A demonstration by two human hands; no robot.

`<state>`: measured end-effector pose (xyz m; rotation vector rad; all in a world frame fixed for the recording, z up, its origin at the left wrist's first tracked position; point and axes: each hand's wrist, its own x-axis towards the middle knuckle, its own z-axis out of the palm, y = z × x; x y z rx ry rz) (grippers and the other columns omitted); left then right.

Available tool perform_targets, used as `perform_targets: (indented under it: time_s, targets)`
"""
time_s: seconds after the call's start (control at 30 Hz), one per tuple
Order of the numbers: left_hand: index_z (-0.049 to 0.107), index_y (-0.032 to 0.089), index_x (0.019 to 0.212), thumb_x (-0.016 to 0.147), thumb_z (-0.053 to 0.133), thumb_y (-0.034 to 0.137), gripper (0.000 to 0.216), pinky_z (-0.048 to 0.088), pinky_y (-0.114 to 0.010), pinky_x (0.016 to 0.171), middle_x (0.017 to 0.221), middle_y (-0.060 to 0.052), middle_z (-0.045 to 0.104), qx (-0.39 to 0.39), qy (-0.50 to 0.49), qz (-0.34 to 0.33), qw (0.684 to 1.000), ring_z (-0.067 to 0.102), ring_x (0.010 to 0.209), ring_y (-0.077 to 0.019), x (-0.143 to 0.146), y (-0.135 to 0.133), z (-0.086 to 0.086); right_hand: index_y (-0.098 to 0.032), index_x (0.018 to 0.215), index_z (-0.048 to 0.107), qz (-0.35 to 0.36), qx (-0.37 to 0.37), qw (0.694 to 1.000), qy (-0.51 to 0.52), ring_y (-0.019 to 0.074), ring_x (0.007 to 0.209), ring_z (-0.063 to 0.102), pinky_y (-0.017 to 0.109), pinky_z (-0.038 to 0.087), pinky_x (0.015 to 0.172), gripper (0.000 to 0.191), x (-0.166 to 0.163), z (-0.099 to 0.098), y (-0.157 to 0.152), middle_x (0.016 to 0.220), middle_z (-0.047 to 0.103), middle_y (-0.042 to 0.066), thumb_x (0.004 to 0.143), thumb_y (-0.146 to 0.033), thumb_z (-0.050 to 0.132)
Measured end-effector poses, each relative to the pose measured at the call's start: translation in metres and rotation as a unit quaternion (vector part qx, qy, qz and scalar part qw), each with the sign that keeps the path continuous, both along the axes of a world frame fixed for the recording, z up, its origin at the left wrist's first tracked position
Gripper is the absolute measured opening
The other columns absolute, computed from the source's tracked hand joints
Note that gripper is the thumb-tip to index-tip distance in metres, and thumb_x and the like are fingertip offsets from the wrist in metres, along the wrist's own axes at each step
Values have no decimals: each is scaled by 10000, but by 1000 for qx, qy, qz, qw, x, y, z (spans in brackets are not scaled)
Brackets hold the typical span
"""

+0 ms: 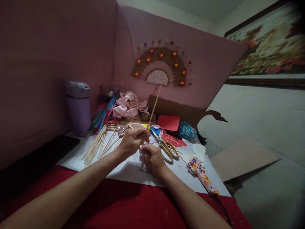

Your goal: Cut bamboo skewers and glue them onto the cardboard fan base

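Observation:
A thin wooden stick (153,109) stands nearly upright, leaning a little to the right at its top. My left hand (133,140) pinches it partway down, and my right hand (153,158) is closed around its lower end just below. Both hands are over the white sheet (124,173) on the table. Gold-handled scissors (168,151) lie close to my right hand, blades pointing away. Loose wooden sticks (97,146) are spread on the sheet to the left of my hands. The stick's lowest tip is hidden by my fingers.
A flower-patterned glue gun (202,176) with a cable lies at right. Behind are a purple tumbler (78,108), pink dotted fabric (130,106), red paper (168,122) and blue yarn (187,129). A semicircular cardboard decoration (157,52) is on the pink panel (209,57).

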<state>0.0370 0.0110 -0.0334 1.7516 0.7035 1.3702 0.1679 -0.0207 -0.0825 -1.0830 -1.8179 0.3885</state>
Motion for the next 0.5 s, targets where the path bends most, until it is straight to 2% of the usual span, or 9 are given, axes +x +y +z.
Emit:
perform_targets:
  time_s: [0.07, 0.17, 0.3, 0.4, 0.5]
  targets:
    - [630, 133, 630, 741, 586, 296, 202, 362, -164, 364, 551, -7, 596, -21, -24, -21, 999, 466, 407, -59, 0, 0, 2, -173, 649, 614, -2, 4, 1000, -15, 119, 599, 536, 211, 406, 586, 160, -1, 1, 0, 639, 601, -4, 708, -81, 497]
    - [607, 122, 594, 709, 611, 302, 214, 352, -166, 324, 514, 6, 574, -67, -60, -44, 995, 441, 360, -53, -1, 0, 7, -174, 692, 620, -1, 1, 1000, -22, 120, 605, 528, 210, 397, 583, 116, -2, 1, 1, 646, 598, -3, 740, -135, 522]
    - [642, 102, 655, 666, 668, 321, 221, 364, -178, 321, 533, -13, 608, -101, -79, -55, 990, 455, 357, -61, -4, -1, 14, -175, 649, 595, 1, -5, 1000, -20, 111, 567, 504, 205, 379, 559, 151, -4, -1, 2, 602, 567, -15, 741, -119, 489]
    - [671, 88, 736, 667, 686, 347, 268, 371, -182, 333, 597, -44, 648, -107, -94, -69, 987, 457, 376, -60, -6, -3, 18, -174, 618, 575, -6, -9, 1000, -11, 107, 556, 496, 201, 372, 550, 163, -5, -2, 3, 591, 556, -20, 688, -71, 470]
    - [675, 90, 729, 687, 677, 348, 262, 360, -177, 336, 617, -50, 657, -97, -114, -76, 986, 444, 374, -50, -6, -5, 21, -174, 596, 555, -9, -26, 1000, -6, 106, 554, 490, 197, 366, 539, 165, -5, -2, 3, 587, 549, -23, 634, -42, 465]
